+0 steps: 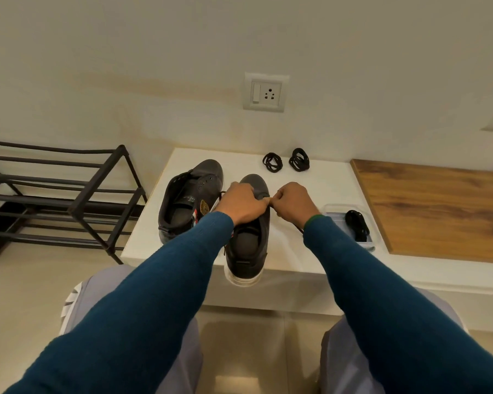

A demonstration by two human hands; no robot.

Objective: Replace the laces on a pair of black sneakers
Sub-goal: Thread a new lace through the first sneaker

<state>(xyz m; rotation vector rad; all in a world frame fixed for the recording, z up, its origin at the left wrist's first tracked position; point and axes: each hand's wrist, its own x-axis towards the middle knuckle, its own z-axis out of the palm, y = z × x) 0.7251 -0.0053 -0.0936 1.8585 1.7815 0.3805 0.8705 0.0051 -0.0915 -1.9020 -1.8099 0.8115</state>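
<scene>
Two black sneakers stand on a white table (319, 183). The left sneaker (190, 199) has bare eyelets and no lace. The right sneaker (251, 243) sits in front of me, its white heel hanging over the table's front edge. My left hand (241, 204) grips this shoe over its eyelets. My right hand (292, 204) pinches a black lace (298, 229) beside the shoe's right side; the lace trails down under my wrist. Two coiled black laces (272, 162) (299, 160) lie at the back of the table.
A clear plastic tray (335, 213) at the right holds another black lace bundle (357, 226). A wooden board (439, 206) lies further right. A black metal shoe rack (69, 194) stands on the floor at left. A wall socket (265, 92) is above the table.
</scene>
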